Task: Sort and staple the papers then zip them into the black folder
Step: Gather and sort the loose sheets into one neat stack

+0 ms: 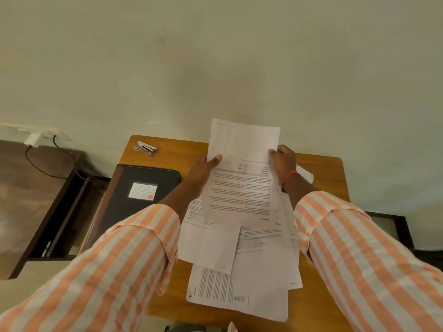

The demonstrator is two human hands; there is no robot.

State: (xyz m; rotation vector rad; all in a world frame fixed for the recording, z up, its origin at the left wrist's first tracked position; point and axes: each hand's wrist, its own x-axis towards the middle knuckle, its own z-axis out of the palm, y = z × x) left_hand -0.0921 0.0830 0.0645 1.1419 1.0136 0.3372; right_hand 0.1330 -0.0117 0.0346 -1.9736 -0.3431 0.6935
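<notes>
I hold one printed sheet [241, 173] up over the small wooden table [321, 168]. My left hand [203, 171] pinches its left edge with the thumb on top, and my right hand [282, 164] grips its right edge. Under it several loose printed sheets [239, 271] lie overlapping on the table. The black zip folder [136, 190] with a white label lies shut at the table's left side. A small silver stapler [146, 147] sits at the far left corner.
A dark wooden side unit [36, 195] with a black cable and a wall socket stands to the left. The pale wall runs right behind the table. A dark frame [395, 226] shows at the right.
</notes>
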